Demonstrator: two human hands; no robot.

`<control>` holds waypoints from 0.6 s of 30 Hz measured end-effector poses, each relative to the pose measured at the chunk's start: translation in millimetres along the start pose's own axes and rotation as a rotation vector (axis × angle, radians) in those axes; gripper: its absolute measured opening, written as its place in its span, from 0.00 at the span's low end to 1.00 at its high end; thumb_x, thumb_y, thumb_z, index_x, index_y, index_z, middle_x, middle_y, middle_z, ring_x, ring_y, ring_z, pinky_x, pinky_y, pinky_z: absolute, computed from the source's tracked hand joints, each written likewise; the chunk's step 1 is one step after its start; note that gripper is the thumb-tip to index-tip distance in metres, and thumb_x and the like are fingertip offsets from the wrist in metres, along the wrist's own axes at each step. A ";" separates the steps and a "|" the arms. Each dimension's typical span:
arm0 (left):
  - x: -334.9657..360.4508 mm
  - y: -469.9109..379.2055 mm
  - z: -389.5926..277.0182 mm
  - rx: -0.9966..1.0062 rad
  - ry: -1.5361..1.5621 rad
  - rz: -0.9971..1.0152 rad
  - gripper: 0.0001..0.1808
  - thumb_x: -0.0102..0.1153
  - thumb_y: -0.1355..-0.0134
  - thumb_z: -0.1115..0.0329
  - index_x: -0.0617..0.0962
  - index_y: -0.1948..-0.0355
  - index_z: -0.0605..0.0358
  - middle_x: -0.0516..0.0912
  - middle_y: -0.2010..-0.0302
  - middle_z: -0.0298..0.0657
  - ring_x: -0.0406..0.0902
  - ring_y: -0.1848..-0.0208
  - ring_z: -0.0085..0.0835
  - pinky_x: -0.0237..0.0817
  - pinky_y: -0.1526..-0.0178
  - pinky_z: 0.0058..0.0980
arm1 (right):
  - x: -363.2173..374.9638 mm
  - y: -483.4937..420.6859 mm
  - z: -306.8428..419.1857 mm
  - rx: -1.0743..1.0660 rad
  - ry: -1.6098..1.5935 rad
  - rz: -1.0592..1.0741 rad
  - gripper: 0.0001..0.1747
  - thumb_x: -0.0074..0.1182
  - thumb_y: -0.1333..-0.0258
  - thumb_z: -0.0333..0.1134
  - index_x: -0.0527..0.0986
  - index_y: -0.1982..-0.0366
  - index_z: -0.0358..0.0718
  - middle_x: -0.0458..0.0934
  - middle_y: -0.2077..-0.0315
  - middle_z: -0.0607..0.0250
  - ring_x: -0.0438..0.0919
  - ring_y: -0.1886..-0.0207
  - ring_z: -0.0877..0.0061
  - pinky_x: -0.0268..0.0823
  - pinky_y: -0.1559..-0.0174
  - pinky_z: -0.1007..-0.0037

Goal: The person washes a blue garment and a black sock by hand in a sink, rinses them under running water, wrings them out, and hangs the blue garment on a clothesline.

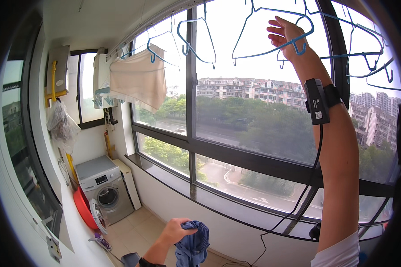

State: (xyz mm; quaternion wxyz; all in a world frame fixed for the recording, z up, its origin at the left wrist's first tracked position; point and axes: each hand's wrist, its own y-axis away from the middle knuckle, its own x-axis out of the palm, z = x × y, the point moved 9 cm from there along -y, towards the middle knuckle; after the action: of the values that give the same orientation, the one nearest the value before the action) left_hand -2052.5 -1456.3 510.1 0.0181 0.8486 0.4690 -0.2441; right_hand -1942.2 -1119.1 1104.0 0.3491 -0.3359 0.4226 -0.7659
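Observation:
My left hand (pixel 177 230) grips a bunched blue garment (pixel 193 245) with fine stripes, low in the view above the floor. The cloth hangs down from my fingers past the lower edge of the picture. High up, my right hand (pixel 285 35) reaches among the hangers, fingers apart and holding nothing. A blue clothes hanger (pixel 270 52) crosses in front of that wrist. Just right of the hand hangs another blue hanger (pixel 347 55). Whether the hand touches either one I cannot tell.
Other hangers, including one blue hanger (pixel 193 43), and a beige cloth (pixel 140 78) hang along the window. A washing machine (pixel 110 187) stands with its door open beside a red basin (pixel 83 207). A black cable (pixel 299 203) trails from the device (pixel 315 100) strapped to my right forearm.

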 end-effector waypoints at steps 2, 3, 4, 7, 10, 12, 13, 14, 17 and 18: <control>-2.0 3.6 10.6 -0.034 0.080 -0.018 0.19 0.77 0.46 0.64 0.88 0.57 0.64 0.90 0.66 0.42 0.83 0.64 0.27 0.74 0.55 0.28 | -8.0 14.2 -20.8 0.047 0.044 -0.157 0.18 0.60 0.30 0.44 0.84 0.50 0.36 0.87 0.56 0.54 0.84 0.62 0.72 0.78 0.64 0.76; -2.5 4.8 12.9 -0.025 0.080 -0.029 0.19 0.77 0.46 0.64 0.88 0.57 0.64 0.90 0.66 0.41 0.83 0.64 0.26 0.74 0.56 0.28 | -11.1 25.9 -40.7 0.182 0.160 -0.213 0.16 0.60 0.30 0.41 0.84 0.51 0.36 0.87 0.59 0.56 0.83 0.64 0.74 0.76 0.68 0.77; -2.9 5.4 15.4 -0.033 0.087 -0.033 0.19 0.77 0.46 0.64 0.88 0.57 0.64 0.90 0.66 0.41 0.82 0.65 0.25 0.74 0.56 0.27 | -14.3 39.1 -59.4 0.288 0.208 -0.268 0.12 0.58 0.31 0.36 0.84 0.55 0.36 0.86 0.63 0.59 0.82 0.67 0.76 0.74 0.70 0.78; -2.5 7.5 18.9 -0.041 0.083 -0.035 0.18 0.77 0.46 0.65 0.88 0.57 0.64 0.90 0.67 0.40 0.82 0.65 0.25 0.74 0.56 0.27 | -0.6 98.1 -119.2 0.468 0.231 -0.156 0.09 0.55 0.35 0.30 0.80 0.69 0.31 0.78 0.76 0.61 0.73 0.80 0.78 0.63 0.78 0.72; -2.5 9.1 22.1 -0.080 0.039 -0.011 0.19 0.77 0.46 0.65 0.88 0.56 0.64 0.90 0.67 0.41 0.83 0.65 0.26 0.74 0.56 0.27 | 45.5 157.0 -154.8 0.580 0.337 0.219 0.10 0.53 0.33 0.27 0.83 0.62 0.28 0.80 0.75 0.60 0.75 0.80 0.79 0.65 0.79 0.73; -4.6 8.6 23.3 -0.092 0.019 0.005 0.19 0.77 0.46 0.64 0.88 0.55 0.63 0.90 0.66 0.40 0.83 0.64 0.26 0.74 0.55 0.27 | 77.0 164.2 -142.0 0.496 0.260 0.326 0.12 0.54 0.31 0.30 0.81 0.55 0.29 0.81 0.72 0.59 0.76 0.79 0.78 0.66 0.76 0.73; -5.1 8.2 23.0 -0.086 0.022 0.015 0.20 0.78 0.46 0.63 0.88 0.55 0.63 0.90 0.65 0.39 0.83 0.63 0.26 0.74 0.55 0.26 | 91.4 166.3 -132.4 0.463 0.234 0.368 0.14 0.55 0.30 0.32 0.80 0.51 0.29 0.82 0.71 0.59 0.76 0.78 0.78 0.67 0.75 0.73; -4.6 7.0 24.4 -0.098 0.036 0.033 0.20 0.78 0.46 0.62 0.88 0.54 0.62 0.90 0.64 0.38 0.83 0.62 0.25 0.75 0.55 0.26 | 103.3 161.0 -120.8 0.439 0.190 0.345 0.17 0.55 0.28 0.35 0.79 0.47 0.29 0.82 0.69 0.58 0.78 0.77 0.77 0.68 0.74 0.74; -5.4 5.1 26.7 -0.105 0.044 0.058 0.21 0.78 0.46 0.61 0.88 0.54 0.61 0.90 0.64 0.38 0.83 0.62 0.25 0.74 0.55 0.26 | 140.9 128.9 -79.7 0.295 0.025 0.237 0.22 0.53 0.25 0.39 0.75 0.41 0.28 0.84 0.68 0.56 0.79 0.77 0.75 0.71 0.74 0.74; -6.7 5.3 26.7 -0.098 0.011 0.059 0.21 0.78 0.46 0.61 0.88 0.54 0.62 0.90 0.64 0.40 0.84 0.62 0.27 0.75 0.55 0.27 | 149.6 117.5 -68.2 0.255 -0.033 0.185 0.23 0.53 0.25 0.40 0.75 0.40 0.29 0.84 0.67 0.55 0.80 0.77 0.75 0.71 0.74 0.75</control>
State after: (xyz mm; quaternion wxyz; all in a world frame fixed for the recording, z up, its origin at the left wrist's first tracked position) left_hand -2061.9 -1471.5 488.4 0.0644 0.8615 0.4551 -0.2156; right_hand -2047.3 -1260.4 1004.8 0.4648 -0.2610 0.3452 -0.7724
